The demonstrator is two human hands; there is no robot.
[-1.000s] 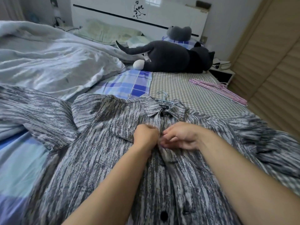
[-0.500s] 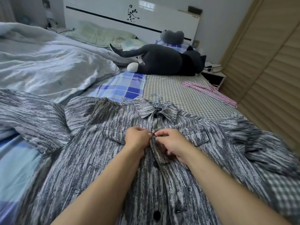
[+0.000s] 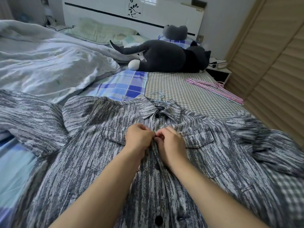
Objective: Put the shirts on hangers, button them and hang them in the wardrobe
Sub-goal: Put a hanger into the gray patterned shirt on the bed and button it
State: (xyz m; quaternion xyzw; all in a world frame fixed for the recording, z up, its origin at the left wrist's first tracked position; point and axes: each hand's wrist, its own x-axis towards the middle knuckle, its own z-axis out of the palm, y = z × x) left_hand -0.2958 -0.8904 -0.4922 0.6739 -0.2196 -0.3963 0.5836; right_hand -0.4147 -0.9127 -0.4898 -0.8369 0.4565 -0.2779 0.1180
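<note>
You have the bed (image 3: 189, 89) under everything, and the grey streaked shirt (image 3: 102, 150) is the landmark here: it lies face up and spread flat across the near end of the mattress, sleeves out to either side. Beyond the shirt's left shoulder the pale quilt (image 3: 49, 63) is heaped, and past it stands the white headboard (image 3: 115, 9). Straight beyond the collar a dark plush cat (image 3: 167, 56) lies on its side. Along the shirt's right side runs the slatted wardrobe door (image 3: 271, 71). Between the shirt's right shoulder and that door the pink hangers (image 3: 215, 88) lie in a loose bundle on the checked sheet. A light blue hanger hook (image 3: 158, 96) pokes out of the collar.

Both your forearms reach forward over the shirt's lower front and meet at chest height on the placket, just below the fastened collar button (image 3: 157, 115). Your left hand (image 3: 139, 139) is curled knuckles-up, pinching the left edge of the placket. Your right hand (image 3: 169, 140) is curled likewise, fingers clamped on the opposite edge, the two hands touching at the fingertips.
</note>
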